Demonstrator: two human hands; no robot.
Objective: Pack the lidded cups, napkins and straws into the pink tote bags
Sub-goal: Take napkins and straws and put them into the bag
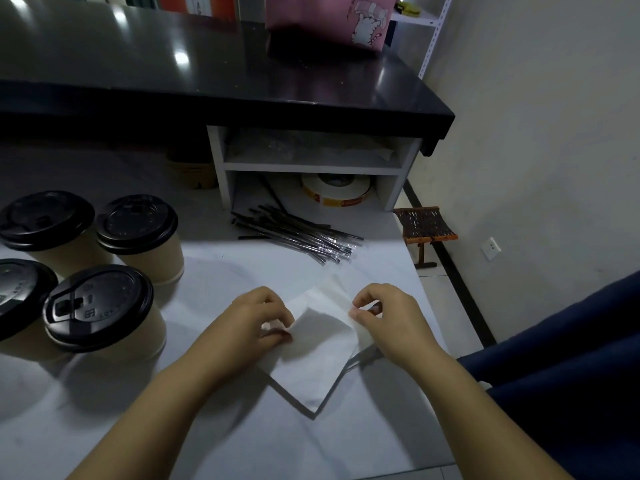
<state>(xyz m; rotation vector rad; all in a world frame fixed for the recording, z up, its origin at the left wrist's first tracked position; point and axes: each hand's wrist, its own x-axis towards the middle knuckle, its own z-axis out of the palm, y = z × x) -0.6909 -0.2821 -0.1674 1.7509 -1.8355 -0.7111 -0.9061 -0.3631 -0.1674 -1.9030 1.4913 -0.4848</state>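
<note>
1. Four lidded cups point(98, 306) stand upright at the left of the white table point(242, 427), clustered two by two. They have kraft paper bodies and black sip lids.
2. Left hand point(247, 318): thumb and curled fingers pinch the left corner of the napkin point(318, 351).
3. Napkin: white and thin, held as a diamond between both hands just above the table, with a shadow under it. Its far layer is lifted and folded. Its long axis runs near-far, and one corner points at the person.
4. Right hand point(389, 317): fingertips pinch the napkin's right edge, the other fingers curled.
5. Straws point(298, 233): black, in clear wrappers, in a loose pile on the table beyond the napkin. Their long axis runs far-left to near-right.
6. White shelf unit point(311, 164): clear bags and white paper in the upper compartment, a label roll point(334, 190) in the lower.
7. Pink tote bag point(329, 19): upright on the black counter point(207, 74), cartoon print on its side. The top is cut off, so I cannot tell what is in it.
</note>
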